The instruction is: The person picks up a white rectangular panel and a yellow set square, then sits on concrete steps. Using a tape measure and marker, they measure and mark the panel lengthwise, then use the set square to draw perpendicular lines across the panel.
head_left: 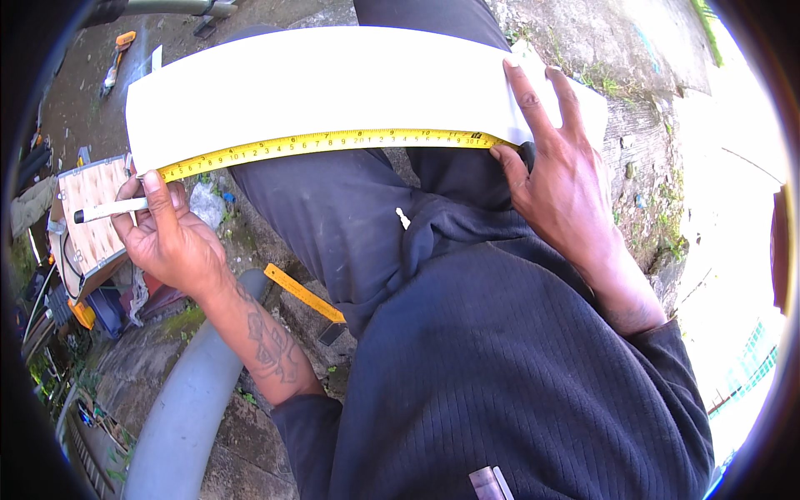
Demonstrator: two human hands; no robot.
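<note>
A long white sheet (325, 87) lies across my thighs. Along its near edge runs the yellow blade of a tape measure (333, 142), drawn out from left to right. With thumb and fingers, my left hand (171, 237) pinches the blade's end at the sheet's left corner. The same hand keeps a white marker (112, 208) with a black end between its fingers, pointing left. On the right, my right hand (562, 171) presses two spread fingers on the sheet while its thumb holds the blade. A dark piece, likely the tape's case, shows partly beneath that palm.
A thick grey pipe (183, 408) curves up at the lower left, beside a yellow ruler-like square (304, 293). Left stands a wooden box (96, 200) among tools. An orange-handled tool (117, 62) lies on the ground at the upper left. Rough concrete (604, 37) borders the right.
</note>
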